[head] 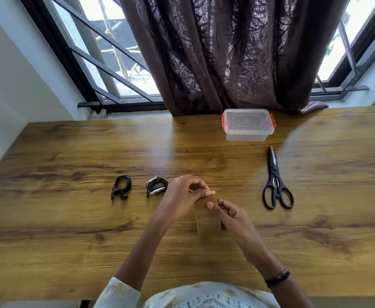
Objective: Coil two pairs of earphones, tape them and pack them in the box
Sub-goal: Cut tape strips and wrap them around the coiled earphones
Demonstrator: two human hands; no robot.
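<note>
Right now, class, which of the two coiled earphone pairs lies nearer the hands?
The earphones with silver parts, beside the left hand. The all-black earphones lie farther left.

Wooden table (pixel 71 218): earphones (pixel 121 188); scissors (pixel 276 181); box (pixel 248 124).

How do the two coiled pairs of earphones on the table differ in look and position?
The left earphones are all black; the right earphones carry silvery-white parts. The left earphones lie apart from both hands; the right earphones sit just beside the left hand. Both are coiled, flat on the table, with no tape visible on them.
</note>
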